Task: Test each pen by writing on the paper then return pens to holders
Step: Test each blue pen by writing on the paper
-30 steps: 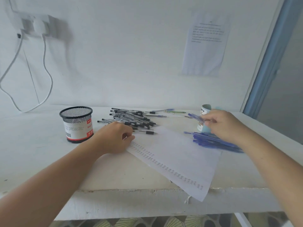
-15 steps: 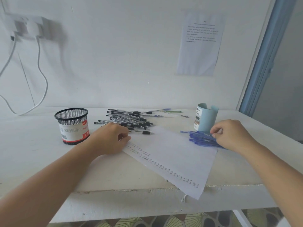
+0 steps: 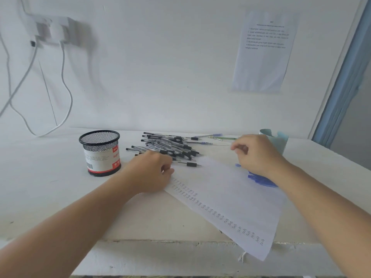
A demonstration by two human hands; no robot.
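A white paper (image 3: 230, 197) with a row of test scribbles lies slanted on the table. My left hand (image 3: 152, 171) rests on the paper's left corner with its fingers curled and nothing in them. My right hand (image 3: 257, 155) hovers over the paper's far edge, fingers loosely curled, with no pen visible in it. Under its wrist lies a pile of blue pens (image 3: 259, 180), partly hidden. A heap of black pens (image 3: 170, 147) lies behind my left hand. The black mesh holder (image 3: 100, 153) stands at the left, the pale blue holder (image 3: 281, 143) behind my right hand.
One black pen (image 3: 188, 164) lies alone at the paper's top edge. A green pen (image 3: 220, 138) and a blue pen (image 3: 208, 135) lie near the wall. White cables (image 3: 64, 87) hang at the left. The table's front edge (image 3: 160, 243) is close to me.
My right hand held a blue pen near the blue holder, dropped to the blue pile, and has now lifted and moved left without a pen. My left hand has stayed on the paper.
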